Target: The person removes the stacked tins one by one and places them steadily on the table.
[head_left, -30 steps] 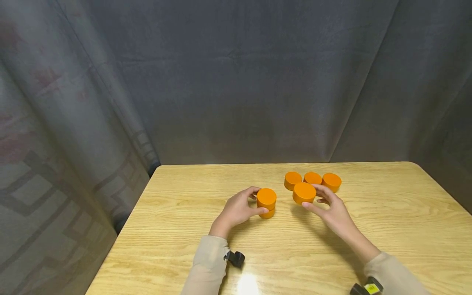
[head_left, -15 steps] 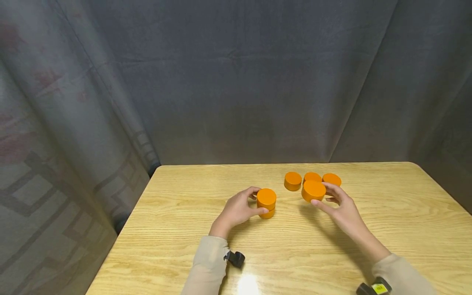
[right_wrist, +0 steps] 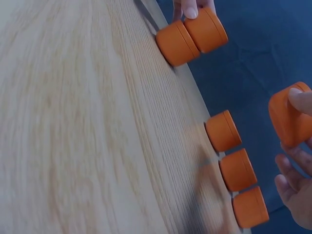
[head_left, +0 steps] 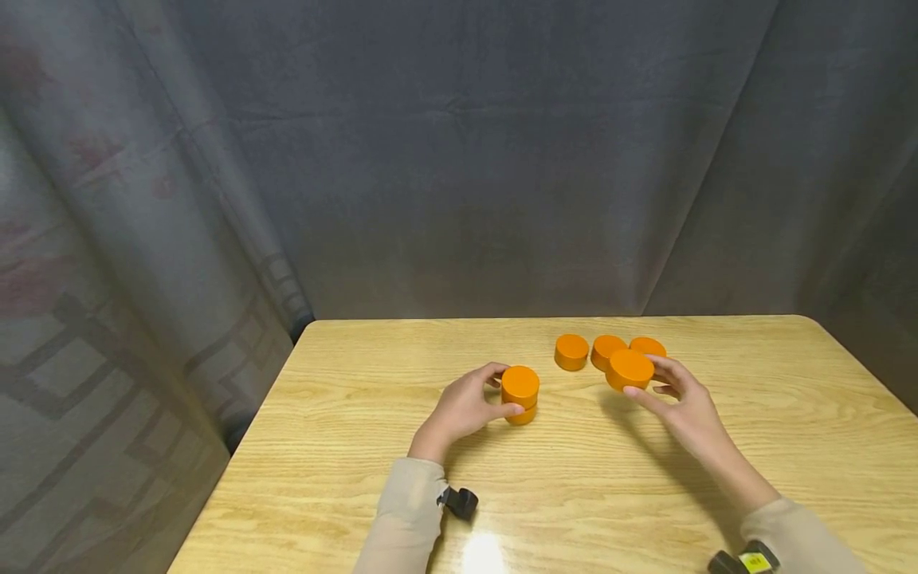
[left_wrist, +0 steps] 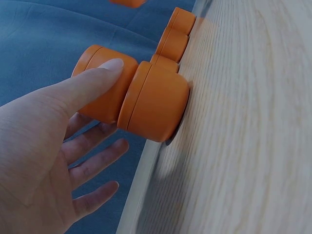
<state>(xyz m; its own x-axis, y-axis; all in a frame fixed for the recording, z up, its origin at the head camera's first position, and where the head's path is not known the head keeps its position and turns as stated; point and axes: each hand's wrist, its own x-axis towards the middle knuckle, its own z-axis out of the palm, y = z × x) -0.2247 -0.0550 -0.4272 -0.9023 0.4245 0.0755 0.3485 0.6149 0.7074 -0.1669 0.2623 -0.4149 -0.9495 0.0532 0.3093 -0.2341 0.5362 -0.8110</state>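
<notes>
Two round orange lidded tins stand stacked on the table. My left hand (head_left: 462, 406) pinches the upper tin (head_left: 519, 384) between its thumb and fingers, while its other fingers are spread below in the left wrist view. Under it, the lower tin (left_wrist: 156, 102) sits on the tabletop. To the right, my right hand (head_left: 692, 410) holds another orange tin (head_left: 629, 369) above the table, thumb on its near side. In the right wrist view this held tin (right_wrist: 287, 117) hangs clear of the surface.
Three more orange tins stand in a row toward the back of the wooden table (head_left: 344, 399): a left one (head_left: 571, 352), a middle one (head_left: 606, 349) and a right one (head_left: 649, 345), partly behind the held tin. A grey curtain (head_left: 459, 159) hangs behind.
My right hand has moved to the right with its tin, from in front of the row's left part to its right part. The left hand and the stack have stayed put.
</notes>
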